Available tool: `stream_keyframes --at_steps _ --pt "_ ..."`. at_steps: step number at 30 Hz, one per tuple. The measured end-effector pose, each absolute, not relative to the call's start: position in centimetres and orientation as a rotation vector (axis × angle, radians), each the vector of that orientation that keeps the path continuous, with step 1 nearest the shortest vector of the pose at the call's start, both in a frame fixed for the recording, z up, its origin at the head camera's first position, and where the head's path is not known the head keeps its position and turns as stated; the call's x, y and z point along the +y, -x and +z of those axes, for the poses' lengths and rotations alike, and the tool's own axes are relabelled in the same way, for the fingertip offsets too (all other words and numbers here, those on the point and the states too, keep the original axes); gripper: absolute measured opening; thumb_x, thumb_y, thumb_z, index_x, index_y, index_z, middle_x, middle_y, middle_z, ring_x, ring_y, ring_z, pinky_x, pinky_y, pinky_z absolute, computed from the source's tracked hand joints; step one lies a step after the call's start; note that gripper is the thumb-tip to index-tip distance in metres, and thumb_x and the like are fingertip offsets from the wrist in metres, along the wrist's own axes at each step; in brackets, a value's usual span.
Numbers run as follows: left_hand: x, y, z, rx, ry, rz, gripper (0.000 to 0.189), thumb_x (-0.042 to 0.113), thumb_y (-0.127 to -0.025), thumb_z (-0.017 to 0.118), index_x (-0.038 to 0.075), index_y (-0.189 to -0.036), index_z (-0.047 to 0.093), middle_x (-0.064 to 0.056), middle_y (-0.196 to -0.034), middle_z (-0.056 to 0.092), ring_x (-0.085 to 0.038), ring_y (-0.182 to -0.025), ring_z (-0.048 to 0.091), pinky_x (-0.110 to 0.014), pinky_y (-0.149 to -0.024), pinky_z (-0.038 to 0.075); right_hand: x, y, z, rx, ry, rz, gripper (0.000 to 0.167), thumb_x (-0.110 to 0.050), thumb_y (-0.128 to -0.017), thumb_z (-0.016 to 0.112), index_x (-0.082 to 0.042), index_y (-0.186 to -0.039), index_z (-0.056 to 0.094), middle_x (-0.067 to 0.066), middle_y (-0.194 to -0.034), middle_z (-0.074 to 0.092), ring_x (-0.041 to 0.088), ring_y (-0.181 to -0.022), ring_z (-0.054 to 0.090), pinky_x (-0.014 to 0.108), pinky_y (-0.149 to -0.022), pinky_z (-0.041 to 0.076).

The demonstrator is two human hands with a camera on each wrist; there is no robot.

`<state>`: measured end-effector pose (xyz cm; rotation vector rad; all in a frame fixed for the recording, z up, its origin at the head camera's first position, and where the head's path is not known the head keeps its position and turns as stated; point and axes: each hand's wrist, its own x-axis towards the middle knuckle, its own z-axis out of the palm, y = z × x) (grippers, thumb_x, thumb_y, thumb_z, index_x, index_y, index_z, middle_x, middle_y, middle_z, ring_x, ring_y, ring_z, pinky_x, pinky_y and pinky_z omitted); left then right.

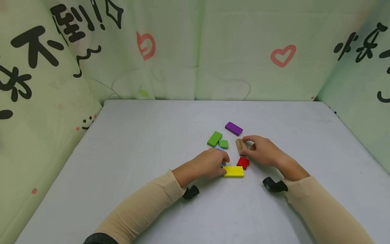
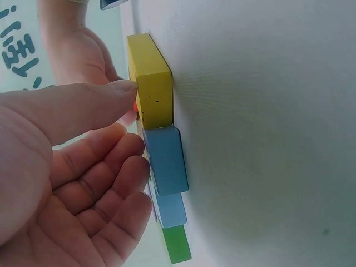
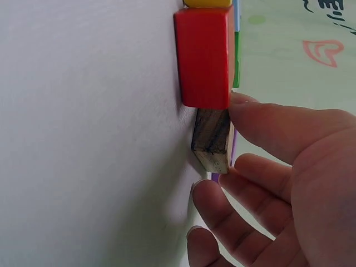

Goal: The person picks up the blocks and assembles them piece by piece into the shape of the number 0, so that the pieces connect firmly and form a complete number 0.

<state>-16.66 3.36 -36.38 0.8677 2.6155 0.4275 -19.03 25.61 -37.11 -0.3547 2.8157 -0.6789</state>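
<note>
In the head view, my left hand (image 1: 210,162) reaches over the left side of a ring of small blocks. Its thumb touches the end of a yellow block (image 1: 233,171), while its loosely bent fingers lie along a blue block (image 2: 166,161) and a second, light blue block (image 2: 172,210). On the other side, my right hand (image 1: 263,150) holds a natural wood block (image 1: 240,146) between thumb and fingers. A red block (image 1: 243,163) sits between the wood and yellow ones, close to the right thumb. The hand partly hides the blue blocks in the head view.
Beyond the hands lie a green block (image 1: 214,139), a smaller green block (image 1: 223,144) and a purple block (image 1: 234,128). All rest on a white table (image 1: 152,135) with printed cloth (image 1: 231,40) around its back and sides. Black wrist cameras stick out below both sleeves.
</note>
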Motion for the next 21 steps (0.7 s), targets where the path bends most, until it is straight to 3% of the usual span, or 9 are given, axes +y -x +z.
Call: stream_keyframes --at_steps 21 --pt "3.53 16.63 -36.26 2.616 -0.85 0.409 0.037 0.025 -0.092 0.076 0.013 -0.125 0.068 0.004 -0.113 0.069 -0.009 -0.096 0.059 -0.021 -0.091 0.049 25.77 18.47 -37.12 2.828 0.367 -0.682 0.063 -0.034 -0.092 0.072 0.002 -0.14 0.052 0.015 -0.109 0.064 0.023 -0.086 0.056 0.038 -0.077 0.055"
